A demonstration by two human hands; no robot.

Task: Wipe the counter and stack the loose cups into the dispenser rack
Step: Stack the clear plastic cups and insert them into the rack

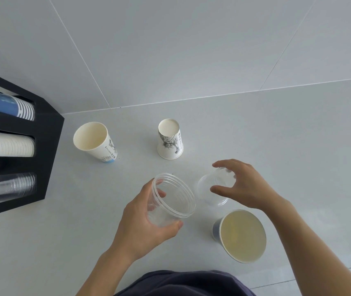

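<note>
My left hand [142, 223] grips a clear plastic cup [172, 197], held tilted above the counter with its mouth facing up and right. My right hand [240, 184] curls over a second clear plastic cup [210, 189] that stands upside down on the counter, thumb and fingers on its sides. A white paper cup [94, 141] stands upright at the left. Another printed white paper cup [170, 138] stands upside down at the middle. A blue paper cup [240, 235] stands upright near the front right. The black dispenser rack [50, 146] lies at the left, holding rows of blue, white and clear cups.
The pale grey counter [277, 135] meets a grey tiled wall [170, 50] at the back. My dark clothing [181, 283] shows at the bottom edge.
</note>
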